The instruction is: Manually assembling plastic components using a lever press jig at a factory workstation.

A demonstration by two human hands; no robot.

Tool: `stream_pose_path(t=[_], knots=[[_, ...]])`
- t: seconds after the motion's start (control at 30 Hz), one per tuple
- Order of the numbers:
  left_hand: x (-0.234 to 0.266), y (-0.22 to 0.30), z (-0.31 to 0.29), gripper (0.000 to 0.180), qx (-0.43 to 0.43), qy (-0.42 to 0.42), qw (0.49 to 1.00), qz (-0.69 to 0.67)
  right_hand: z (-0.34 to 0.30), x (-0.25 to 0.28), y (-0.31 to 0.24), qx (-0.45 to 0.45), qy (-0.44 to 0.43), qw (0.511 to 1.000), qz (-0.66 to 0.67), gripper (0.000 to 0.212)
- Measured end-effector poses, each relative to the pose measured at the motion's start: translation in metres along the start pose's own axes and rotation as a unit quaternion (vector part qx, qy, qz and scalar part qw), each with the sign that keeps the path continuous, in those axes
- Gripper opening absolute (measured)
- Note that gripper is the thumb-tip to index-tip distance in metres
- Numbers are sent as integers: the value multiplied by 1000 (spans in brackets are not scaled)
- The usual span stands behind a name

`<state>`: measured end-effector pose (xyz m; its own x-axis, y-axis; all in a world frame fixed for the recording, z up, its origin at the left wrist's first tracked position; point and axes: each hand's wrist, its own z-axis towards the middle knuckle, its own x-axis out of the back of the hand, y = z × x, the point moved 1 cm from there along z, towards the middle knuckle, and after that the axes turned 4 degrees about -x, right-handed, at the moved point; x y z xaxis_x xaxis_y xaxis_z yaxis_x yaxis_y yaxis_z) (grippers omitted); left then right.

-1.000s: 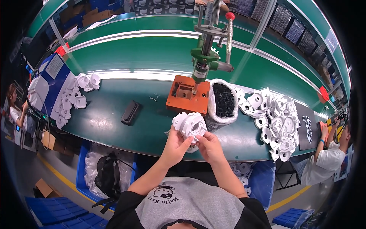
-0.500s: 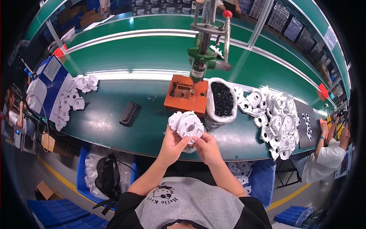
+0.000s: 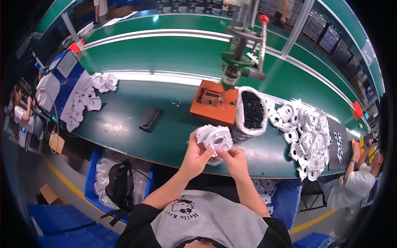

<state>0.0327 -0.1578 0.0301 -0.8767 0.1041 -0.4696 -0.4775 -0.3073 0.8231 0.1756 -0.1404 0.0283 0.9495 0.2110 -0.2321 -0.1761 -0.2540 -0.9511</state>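
Note:
Between my two hands I hold a white moulded plastic housing (image 3: 215, 138) with a round hole in its face, just above the bench's near edge. My left hand (image 3: 197, 155) grips its left side, with the thumb on the lower rim. My right hand (image 3: 234, 160) closes on the lower right side, thumb against the lower edge. Behind the housing stands an orange fixture block (image 3: 213, 111) under a green hand press (image 3: 231, 70) with a red-knobbed lever. A white-lined bag (image 3: 264, 124) of small black parts is right of the block.
White housings (image 3: 310, 140) are heaped on the bench's right, with more (image 3: 87, 97) by a blue bin (image 3: 64, 68) at left. A black case (image 3: 150, 119) lies on the dark green bench (image 3: 120, 120). A co-worker (image 3: 351, 182) sits at far right. Below is a blue crate (image 3: 95, 186) with a backpack.
The view has shifted, so the bench items appear further right. The housing, still in both hands, is tilted differently, its holed face now more foreshortened.

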Motion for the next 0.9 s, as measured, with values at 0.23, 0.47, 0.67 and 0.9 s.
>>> stream_pose_path(t=[0.23,0.47,0.67,0.9], knots=[[-2,8,12,49,-6,22,1000,-11,11,32,-5,64,-79,993,-62,11],[23,37,72,19,-105,-41,893,436,91,113,-19,309,236,802,-453,20],[47,-13,138,13,-333,-161,659,655,132,149,29,264,279,718,-580,20],[42,-35,157,20,-227,-196,641,707,130,140,26,350,296,736,-498,6]])
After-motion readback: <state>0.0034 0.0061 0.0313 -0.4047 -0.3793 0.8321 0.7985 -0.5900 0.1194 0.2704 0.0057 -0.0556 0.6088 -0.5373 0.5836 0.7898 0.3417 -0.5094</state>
